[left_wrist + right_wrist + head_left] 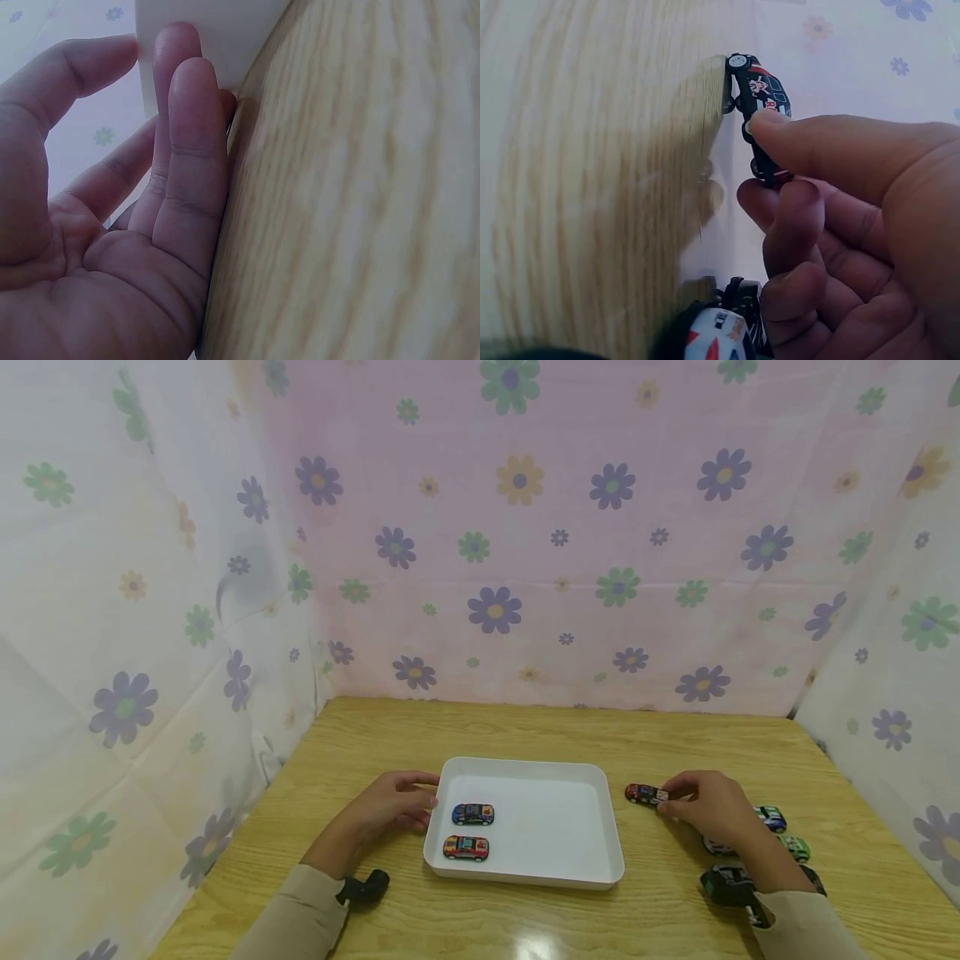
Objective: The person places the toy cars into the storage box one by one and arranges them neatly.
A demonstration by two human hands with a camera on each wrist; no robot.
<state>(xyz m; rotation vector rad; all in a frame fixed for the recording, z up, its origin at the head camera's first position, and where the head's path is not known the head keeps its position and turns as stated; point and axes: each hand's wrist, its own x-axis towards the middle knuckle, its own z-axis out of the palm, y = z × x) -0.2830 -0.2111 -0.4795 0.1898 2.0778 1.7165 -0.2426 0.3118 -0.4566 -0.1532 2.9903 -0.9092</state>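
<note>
The left hand [388, 806] touches the left wall of a white tray [551, 822] with loosely bent fingers; in the left wrist view the hand [135, 225] has its fingertips at the tray's side [217, 37]. Inside the tray's left part, a blue toy car [472, 814] stands behind a red and yellow one [466, 848]. Right of the tray, the right hand [708, 806] pinches the near end of a dark red and black car [642, 793] at the table. Seen from the right wrist, this hand [847, 210] has its thumb on the car's [759, 86] side.
Several other toy cars, among them a white and blue one [771, 817] and a green one [798, 847], lie around the right forearm, partly hidden. A white car with red marks [716, 337] shows below the right hand. Flowered cloth [525, 643] borders the wooden table [465, 722].
</note>
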